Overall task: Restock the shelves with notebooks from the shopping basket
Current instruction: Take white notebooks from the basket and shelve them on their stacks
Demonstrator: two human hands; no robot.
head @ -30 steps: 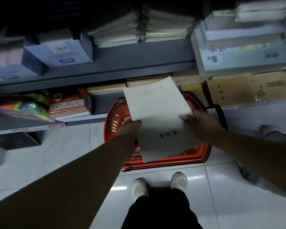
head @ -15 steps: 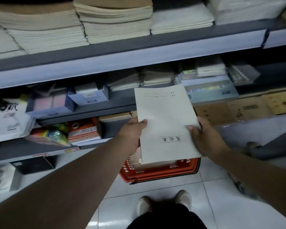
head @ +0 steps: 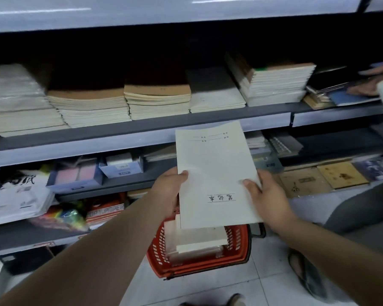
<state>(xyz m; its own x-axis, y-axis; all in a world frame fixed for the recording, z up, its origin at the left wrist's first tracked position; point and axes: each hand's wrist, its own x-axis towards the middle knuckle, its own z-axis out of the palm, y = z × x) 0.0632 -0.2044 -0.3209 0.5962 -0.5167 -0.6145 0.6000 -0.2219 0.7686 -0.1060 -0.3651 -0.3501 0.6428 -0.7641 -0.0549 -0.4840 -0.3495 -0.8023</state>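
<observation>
I hold a pale notebook (head: 215, 171) flat in front of me, its far edge near the front lip of the middle shelf (head: 142, 127). My left hand (head: 169, 188) grips its left edge, thumb on the cover. My right hand (head: 263, 195) grips the right edge, thumb on top. Below it, the red shopping basket (head: 241, 250) stands on the floor with more notebooks (head: 197, 241) inside. The middle shelf carries several stacks of notebooks (head: 157, 102); a low pale stack (head: 215, 93) sits right of centre.
Another person's hand (head: 376, 82) touches dark books at the shelf's right end, and their foot in a sandal (head: 307, 277) is on the floor at right. Lower shelves hold boxes (head: 119, 166), copy paper (head: 106, 213) and brown boxes (head: 318, 180). An upper shelf edge (head: 164, 14) overhangs.
My view has tilted up from the basket to the shelves. Both hands have lifted the notebook higher and forward, toward the middle shelf's front edge.
</observation>
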